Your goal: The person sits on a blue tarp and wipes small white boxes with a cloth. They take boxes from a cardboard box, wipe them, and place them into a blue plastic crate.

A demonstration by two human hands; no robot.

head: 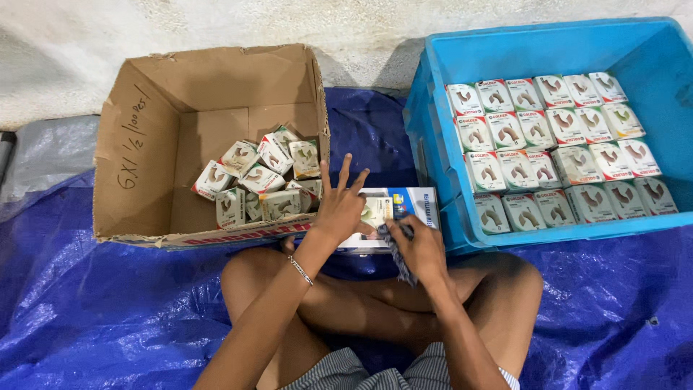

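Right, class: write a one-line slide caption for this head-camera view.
Seated on blue tarp, left hand steadies a flat box, right hand holds a cloth, between carton and crate.

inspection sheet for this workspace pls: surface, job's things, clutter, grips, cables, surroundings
Surface: blue tarpaulin spread on the floor, wrinkled; the person sits cross-legged on it.
Job's things: flat printed box lying between the two containers; grey cloth at its near edge.
Clutter: cardboard carton, open, with small white boxes jumbled inside; blue plastic crate with small white boxes in neat rows.
Grips: left hand rests on the flat printed box, fingers spread; right hand grips the grey cloth.
Cables: nothing seen.
Surroundings: pale rough wall behind; clear plastic sheet at the left.
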